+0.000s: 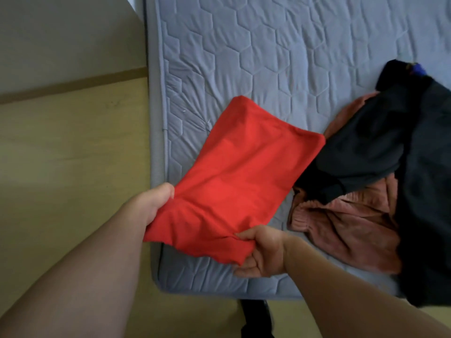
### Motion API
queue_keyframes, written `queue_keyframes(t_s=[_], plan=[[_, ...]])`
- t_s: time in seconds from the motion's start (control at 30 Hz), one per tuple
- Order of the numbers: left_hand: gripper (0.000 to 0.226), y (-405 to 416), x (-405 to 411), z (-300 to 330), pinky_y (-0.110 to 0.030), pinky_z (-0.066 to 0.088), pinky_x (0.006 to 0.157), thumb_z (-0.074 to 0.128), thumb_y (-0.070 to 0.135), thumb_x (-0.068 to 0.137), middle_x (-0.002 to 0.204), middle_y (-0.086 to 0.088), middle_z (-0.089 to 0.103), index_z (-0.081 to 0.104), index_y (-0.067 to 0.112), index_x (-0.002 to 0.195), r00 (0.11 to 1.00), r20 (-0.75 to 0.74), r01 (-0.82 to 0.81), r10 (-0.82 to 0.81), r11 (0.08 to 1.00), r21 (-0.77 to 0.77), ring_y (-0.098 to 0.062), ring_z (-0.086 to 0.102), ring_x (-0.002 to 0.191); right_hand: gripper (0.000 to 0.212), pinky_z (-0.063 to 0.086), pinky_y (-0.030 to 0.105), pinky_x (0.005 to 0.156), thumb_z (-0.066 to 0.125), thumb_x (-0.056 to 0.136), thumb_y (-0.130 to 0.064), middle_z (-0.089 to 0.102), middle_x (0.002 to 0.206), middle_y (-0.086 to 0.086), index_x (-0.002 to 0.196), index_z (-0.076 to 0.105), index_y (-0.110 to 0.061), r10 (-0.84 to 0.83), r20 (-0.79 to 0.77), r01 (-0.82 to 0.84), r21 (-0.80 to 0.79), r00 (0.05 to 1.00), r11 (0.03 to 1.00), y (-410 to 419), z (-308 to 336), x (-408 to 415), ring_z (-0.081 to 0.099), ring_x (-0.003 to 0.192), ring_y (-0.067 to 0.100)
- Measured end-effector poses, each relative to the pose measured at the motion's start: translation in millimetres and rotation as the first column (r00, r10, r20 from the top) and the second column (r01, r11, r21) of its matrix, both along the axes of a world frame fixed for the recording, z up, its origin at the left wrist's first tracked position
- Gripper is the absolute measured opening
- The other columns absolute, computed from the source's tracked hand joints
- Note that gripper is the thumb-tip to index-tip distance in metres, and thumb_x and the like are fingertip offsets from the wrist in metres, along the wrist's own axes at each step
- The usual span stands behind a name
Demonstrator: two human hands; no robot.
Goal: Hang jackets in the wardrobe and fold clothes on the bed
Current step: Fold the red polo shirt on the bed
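Left hand (152, 203) and right hand (262, 251) each pinch near edge of folded red garment (241, 176) over bed (280, 57). Dark garment (390, 147), possibly jacket, lies beside.

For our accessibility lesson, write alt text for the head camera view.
Two hands, left hand and right hand, hold the near edge of a folded red garment on a grey quilted mattress. Black clothing lies over a rust-pink garment at right.

Red cloth (239, 172) smooth, matt; mattress (280, 57) quilted fabric; pink garment (341, 228) ribbed; floor (73, 167) wood-look.
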State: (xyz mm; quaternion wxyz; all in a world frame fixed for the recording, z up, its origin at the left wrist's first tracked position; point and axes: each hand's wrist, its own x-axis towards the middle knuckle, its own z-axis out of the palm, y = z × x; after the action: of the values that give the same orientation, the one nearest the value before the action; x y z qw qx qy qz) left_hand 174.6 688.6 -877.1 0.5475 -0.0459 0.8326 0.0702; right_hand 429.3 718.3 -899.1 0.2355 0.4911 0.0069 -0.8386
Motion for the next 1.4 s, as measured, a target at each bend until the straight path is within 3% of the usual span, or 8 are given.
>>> queue_keyframes(t_s=[0.13,0.3,0.57,0.73,0.93,1.13,1.27,1.4], plan=[[0.029,56.7,-17.9,28.3,-0.015,0.041,0.042,0.043,0.012,0.09,0.039,-0.009,0.053,0.051,0.008,0.062,0.999,0.052,0.005,-0.006,1.0,0.016,-0.023,0.05,0.034,0.037,0.058,0.033,0.055,0.049,0.084,-0.024,0.061,0.056,0.008,0.059,0.066,-0.003,-0.157,0.066,0.15,0.103,0.985,0.983,40.1,26.2,11.5,0.066,0.049,0.02],[0.015,169.2,10.4,38.4,-0.033,0.055,0.064,0.045,0.018,0.091,0.08,-0.006,0.07,0.058,0.016,0.083,0.947,0.261,-0.275,0.185,0.887,0.371,-0.021,0.066,0.069,0.039,0.058,0.04,0.05,0.035,0.093,-0.032,0.068,0.075,0.02,0.091,0.059,-0.002,-0.586,0.183,0.538,0.251,0.79,0.804,129.7,27.3,24.7,0.067,0.06,0.031],[0.1,189.4,55.0,-47.9,-0.035,0.03,0.114,0.077,0.029,0.076,0.154,-0.007,0.032,0.014,0.021,0.154,0.854,-0.278,0.516,-0.44,0.787,0.338,-0.025,0.036,0.138,0.069,0.048,0.043,0.094,0.067,0.08,-0.032,0.05,0.133,0.014,0.138,0.038,-0.01,-0.445,0.399,-0.058,0.793,0.802,0.607,170.6,-40.4,19.9,0.053,0.115,0.032],[0.063,196.2,61.3,-74.3,-0.037,0.034,0.108,0.065,0.048,0.085,0.14,-0.018,0.049,0.05,0.008,0.131,0.564,-0.556,0.78,-0.61,0.614,0.117,-0.033,0.044,0.13,0.052,0.037,0.04,0.098,0.065,0.081,-0.037,0.035,0.135,0.013,0.125,0.048,-0.017,-0.21,0.629,-0.467,0.725,0.749,0.507,174.1,-52.9,5.8,0.041,0.121,0.036],[0.023,170.7,40.9,-49.4,-0.038,0.052,0.09,0.067,0.024,0.09,0.105,-0.015,0.071,0.068,0.005,0.104,0.902,-0.296,0.431,-0.315,0.696,0.574,-0.026,0.067,0.096,0.009,0.054,0.048,0.081,0.061,0.084,-0.015,0.065,0.094,0.014,0.09,0.054,-0.017,-0.409,0.275,-0.106,0.915,0.87,0.389,166.6,-48.9,25.5,0.064,0.087,0.034],[0.015,183.9,39.6,-40.7,-0.03,0.047,0.097,0.06,0.022,0.095,0.107,0.004,0.068,0.066,0.025,0.109,0.909,-0.214,0.395,-0.358,0.574,0.717,-0.013,0.062,0.101,0.029,0.049,0.021,0.063,0.065,0.084,-0.004,0.064,0.091,0.0,0.103,0.061,-0.025,-0.374,0.089,0.133,0.839,0.923,0.527,190.9,-35.6,27.5,0.059,0.073,0.011],[0.053,219.2,50.5,-74.3,-0.039,0.026,0.116,0.057,0.039,0.094,0.147,-0.011,0.037,0.048,0.013,0.139,0.621,-0.553,0.775,-0.555,0.541,0.327,-0.029,0.035,0.137,0.033,0.045,0.032,0.065,0.077,0.072,-0.004,0.059,0.075,0.005,0.074,0.05,-0.023,-0.301,0.039,0.148,0.805,0.953,0.574,192.7,-36.0,32.4,0.055,0.07,0.019],[0.039,223.5,64.4,-83.4,-0.043,0.04,0.1,0.058,0.038,0.092,0.121,-0.022,0.053,0.058,0.004,0.111,0.525,-0.669,0.816,-0.526,0.534,0.221,-0.038,0.051,0.116,0.039,0.038,0.026,0.052,0.073,0.075,0.002,0.046,0.064,0.001,0.07,0.041,-0.02,-0.151,0.167,-0.089,0.902,0.974,0.423,192.4,-43.0,32.9,0.043,0.057,0.015]])
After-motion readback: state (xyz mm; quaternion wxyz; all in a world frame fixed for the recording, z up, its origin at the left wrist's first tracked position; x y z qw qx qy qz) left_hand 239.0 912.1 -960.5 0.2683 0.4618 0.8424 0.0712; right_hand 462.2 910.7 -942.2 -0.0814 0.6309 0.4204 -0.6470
